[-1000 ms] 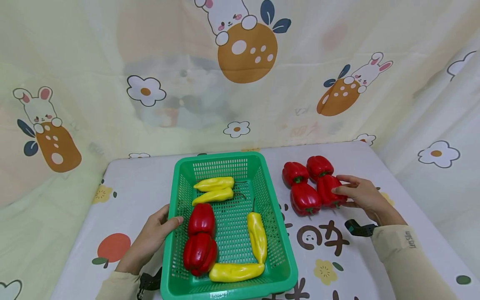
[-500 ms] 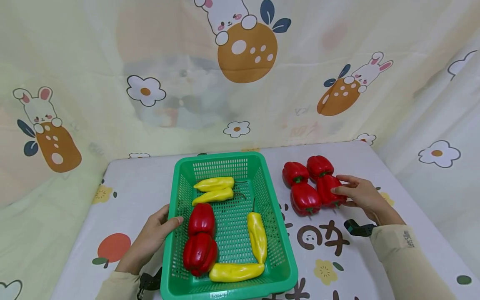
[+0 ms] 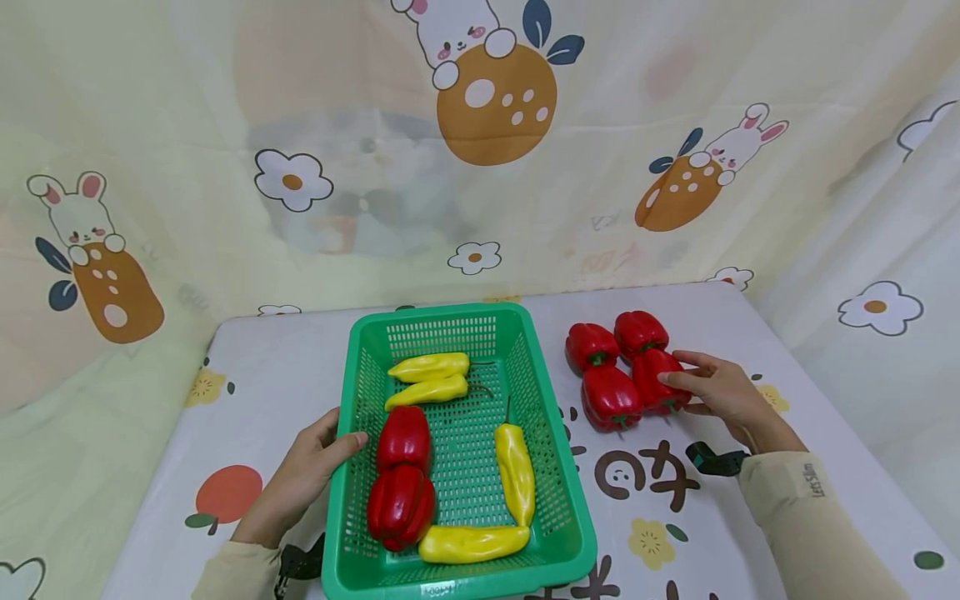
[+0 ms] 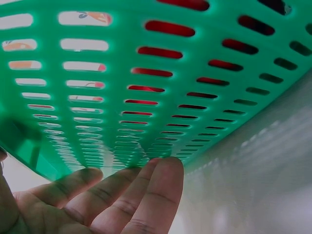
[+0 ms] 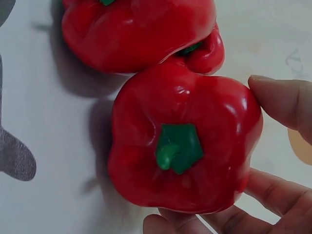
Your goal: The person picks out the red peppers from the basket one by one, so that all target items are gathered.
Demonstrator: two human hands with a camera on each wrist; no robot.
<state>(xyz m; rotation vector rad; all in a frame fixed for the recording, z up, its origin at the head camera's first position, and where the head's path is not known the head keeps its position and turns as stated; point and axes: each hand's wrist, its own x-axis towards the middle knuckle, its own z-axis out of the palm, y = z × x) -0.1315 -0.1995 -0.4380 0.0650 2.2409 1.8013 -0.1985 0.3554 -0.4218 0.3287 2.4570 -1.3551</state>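
Observation:
My left hand (image 3: 303, 467) holds the left rim of a green slotted plastic basket (image 3: 555, 467), thumb over the edge. In the left wrist view its fingers (image 4: 163, 195) lie along the outside wall. On the table to the right, my right hand (image 3: 731, 397) grips a red bell pepper (image 3: 658, 382) with thumb and fingers around it. The right wrist view shows that pepper's green stem (image 5: 179, 147) facing the camera. Touching or close beside it are other red bell peppers, a near one (image 3: 611, 397), a back left one (image 3: 590, 347) and a back right one (image 3: 641, 332).
Inside the basket, two red bell peppers (image 3: 402, 508) lie along the left side. Several yellow peppers (image 3: 474, 545) lie at its back, right and front. A patterned cloth covers the table (image 3: 255, 375), and a printed curtain (image 3: 360, 100) hangs behind it.
My right hand and the bell pepper in it have shifted very slightly left. The left hand and the basket stay where they were.

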